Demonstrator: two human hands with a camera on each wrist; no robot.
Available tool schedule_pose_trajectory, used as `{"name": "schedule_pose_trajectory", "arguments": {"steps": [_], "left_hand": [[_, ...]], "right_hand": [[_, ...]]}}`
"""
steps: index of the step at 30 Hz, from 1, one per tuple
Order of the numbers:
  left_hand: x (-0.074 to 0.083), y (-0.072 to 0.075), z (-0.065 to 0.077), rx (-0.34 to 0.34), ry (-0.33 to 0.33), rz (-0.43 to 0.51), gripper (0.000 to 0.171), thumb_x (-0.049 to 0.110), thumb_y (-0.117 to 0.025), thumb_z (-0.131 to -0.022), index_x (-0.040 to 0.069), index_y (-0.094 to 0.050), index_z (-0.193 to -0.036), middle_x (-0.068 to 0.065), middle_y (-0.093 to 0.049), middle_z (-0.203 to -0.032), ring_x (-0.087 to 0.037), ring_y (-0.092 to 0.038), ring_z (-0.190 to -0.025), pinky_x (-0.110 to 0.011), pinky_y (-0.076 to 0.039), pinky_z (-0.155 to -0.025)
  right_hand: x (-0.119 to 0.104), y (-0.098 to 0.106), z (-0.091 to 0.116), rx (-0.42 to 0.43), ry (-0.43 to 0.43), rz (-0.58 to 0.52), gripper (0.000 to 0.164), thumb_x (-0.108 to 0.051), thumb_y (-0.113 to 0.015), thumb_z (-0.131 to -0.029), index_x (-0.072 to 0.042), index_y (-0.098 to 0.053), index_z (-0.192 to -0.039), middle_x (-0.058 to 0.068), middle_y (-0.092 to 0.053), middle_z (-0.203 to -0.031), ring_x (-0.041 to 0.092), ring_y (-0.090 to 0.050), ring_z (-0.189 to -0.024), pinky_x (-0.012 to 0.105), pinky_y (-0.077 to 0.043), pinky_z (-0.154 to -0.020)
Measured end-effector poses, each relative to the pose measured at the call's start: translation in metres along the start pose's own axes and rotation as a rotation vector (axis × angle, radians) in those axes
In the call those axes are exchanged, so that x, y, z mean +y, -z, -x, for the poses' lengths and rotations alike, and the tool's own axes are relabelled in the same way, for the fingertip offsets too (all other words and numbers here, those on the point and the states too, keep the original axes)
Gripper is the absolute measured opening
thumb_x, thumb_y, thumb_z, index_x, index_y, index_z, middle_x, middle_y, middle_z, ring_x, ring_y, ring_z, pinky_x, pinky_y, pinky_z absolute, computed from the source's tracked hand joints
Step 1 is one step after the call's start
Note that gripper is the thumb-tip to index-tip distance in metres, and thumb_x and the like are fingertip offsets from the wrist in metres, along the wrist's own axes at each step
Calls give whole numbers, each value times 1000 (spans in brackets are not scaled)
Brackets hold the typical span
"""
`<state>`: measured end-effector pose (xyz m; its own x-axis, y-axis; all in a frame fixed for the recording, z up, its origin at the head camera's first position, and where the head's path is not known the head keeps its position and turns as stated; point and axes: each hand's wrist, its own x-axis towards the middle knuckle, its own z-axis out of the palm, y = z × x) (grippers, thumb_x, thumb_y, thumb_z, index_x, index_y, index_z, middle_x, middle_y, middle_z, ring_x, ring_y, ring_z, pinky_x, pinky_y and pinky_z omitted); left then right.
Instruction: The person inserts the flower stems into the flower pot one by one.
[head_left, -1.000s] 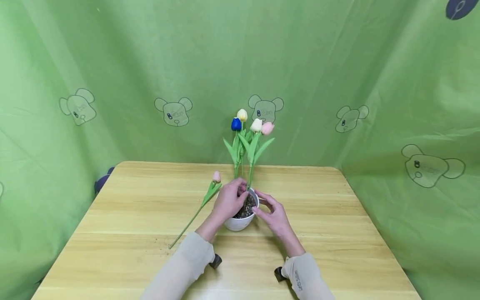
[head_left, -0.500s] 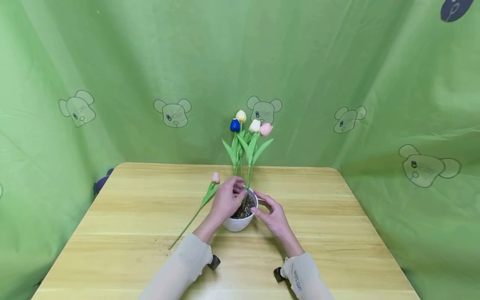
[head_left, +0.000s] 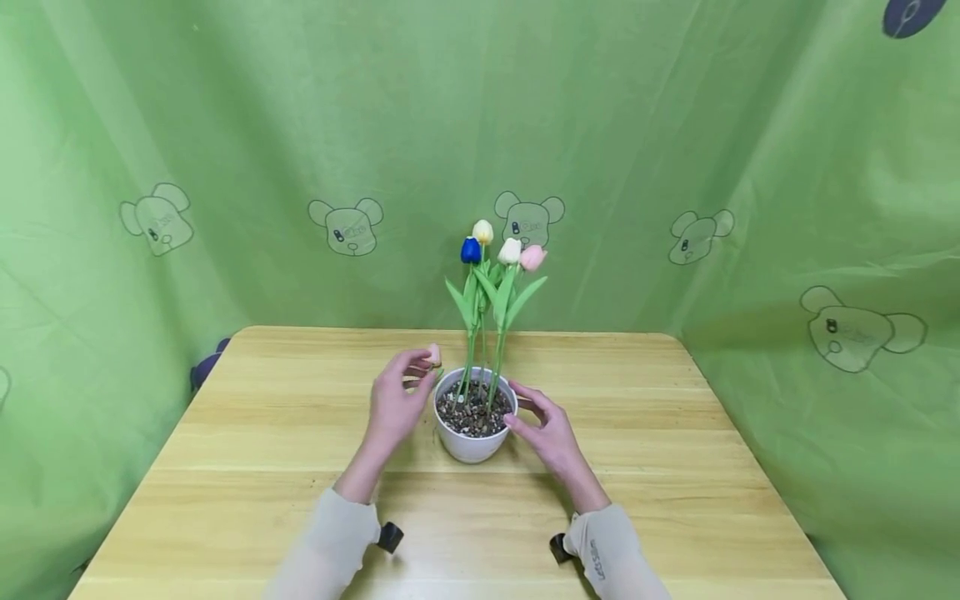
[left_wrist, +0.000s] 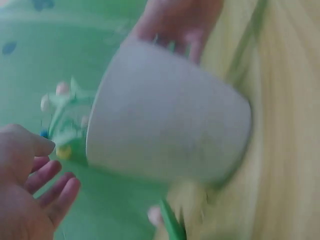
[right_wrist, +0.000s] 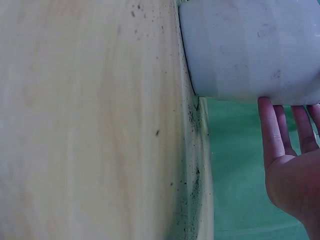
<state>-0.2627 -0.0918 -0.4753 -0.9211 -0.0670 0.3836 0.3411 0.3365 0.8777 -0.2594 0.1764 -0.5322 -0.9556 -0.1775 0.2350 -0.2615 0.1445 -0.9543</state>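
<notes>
A white flower pot (head_left: 471,450) stands upright, filled with dark soil (head_left: 474,417). Planted in it are artificial tulips: a blue tulip (head_left: 470,250), a yellowish one, a white tulip (head_left: 510,251) and a pink one. My right hand (head_left: 551,433) rests its fingertips against the pot's right side; the fingers look nearly straight in the right wrist view. Left of the pot, my left hand (head_left: 397,400) hovers with loosely bent fingers and holds nothing. Just beyond those fingers lies a loose pink tulip (head_left: 434,355). Its stem is mostly hidden by the hand and forearm.
The wooden table (head_left: 637,500) carries scattered soil specks, seen close up in the right wrist view. Behind and beside it hangs a green curtain (head_left: 420,100) with mouse-head drawings. A dark purple thing (head_left: 210,362) shows past the table's left edge.
My left hand has come away from the stems in the pot and moved left towards the loose pink tulip. The right hand has stayed at the pot's side.
</notes>
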Motion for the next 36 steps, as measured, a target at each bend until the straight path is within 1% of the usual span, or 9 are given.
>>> {"name": "schedule_pose_trajectory", "arguments": {"steps": [3,6,10,13,20,25,28,31,36], "left_hand": [[-18,19,7,-10,108,-13,34,6,-72,-94,5,-66,-127,-19,-71,-118,-29,-70,-105,-37,-63,-94],[-36,35,19,-62,196,-31,36,7,-71,-95,5,-64,-130,-21,-69,-121,-30,-69,-107,-42,-62,-97],[-58,50,35,-146,265,-70,42,6,-72,-94,2,-61,-134,-22,-69,-122,-32,-69,-108,-45,-61,-97],[-69,57,45,-191,287,-103,44,3,-74,-93,-1,-60,-134,-21,-71,-119,-33,-71,-105,-45,-63,-94],[-77,58,55,-241,344,-147,53,-2,-80,-83,0,-62,-133,-17,-73,-116,-28,-70,-101,-40,-63,-91],[-80,51,57,-258,322,-198,58,-9,-81,-75,1,-64,-130,-14,-74,-113,-23,-68,-94,-36,-64,-84],[-81,47,57,-263,322,-191,58,-14,-77,-73,2,-66,-128,-13,-74,-111,-19,-69,-88,-31,-64,-77],[-82,46,57,-255,329,-177,58,-16,-71,-72,2,-67,-127,-13,-74,-108,-18,-70,-83,-31,-64,-73],[-78,48,55,-255,383,-100,57,-16,-68,-72,1,-67,-126,-15,-74,-107,-21,-71,-85,-35,-65,-76]], "right_hand": [[0,0,0,0,-2,-2,58,-6,-76,-91,-8,-57,-146,17,-57,-149,42,-56,-131,69,-34,-119],[0,1,0,0,-6,-8,58,-6,-77,-91,-8,-58,-146,16,-57,-149,42,-56,-132,70,-34,-119],[-1,1,-1,-2,-11,-14,58,-7,-77,-91,-8,-57,-146,16,-56,-150,42,-55,-133,69,-34,-119],[-2,2,-1,-2,-8,-9,58,-7,-77,-91,-8,-57,-146,16,-56,-150,43,-55,-133,68,-33,-120],[0,2,-1,6,6,7,57,-6,-76,-91,-6,-57,-145,17,-57,-150,40,-57,-131,66,-33,-122],[2,1,-1,5,3,17,57,-7,-76,-92,-7,-58,-145,15,-57,-150,37,-58,-130,63,-32,-123],[2,1,-1,7,-5,14,57,-7,-77,-91,-9,-58,-145,14,-57,-150,38,-58,-131,62,-32,-123],[3,1,-1,2,-2,12,58,-7,-77,-91,-9,-58,-146,14,-57,-150,39,-57,-131,63,-33,-122],[3,0,-1,-1,1,7,58,-7,-77,-91,-9,-58,-146,14,-57,-150,37,-57,-131,64,-34,-121]]}}
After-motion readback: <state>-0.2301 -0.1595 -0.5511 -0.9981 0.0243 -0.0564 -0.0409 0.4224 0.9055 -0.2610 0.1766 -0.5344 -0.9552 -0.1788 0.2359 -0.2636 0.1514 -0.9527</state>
